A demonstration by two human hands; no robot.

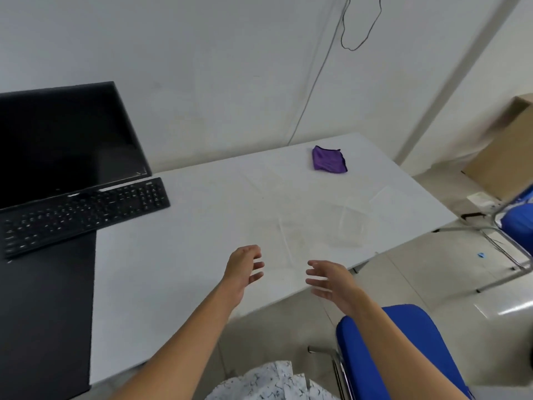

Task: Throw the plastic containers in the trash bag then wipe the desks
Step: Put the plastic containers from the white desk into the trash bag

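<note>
Nearest, a blue chair (409, 350) stands at the front edge of the white desk (178, 261). Above that edge both hands hover, palms facing each other. The left hand (243, 269) and the right hand (331, 280) have loosely spread, slightly curled fingers and hold nothing. Just beyond them on the desk lie clear plastic containers (350, 225), faint and blurred. To the left sits a black keyboard (83, 212), with a dark monitor (63, 140) behind it. A purple cloth (328, 159) lies near the far edge.
</note>
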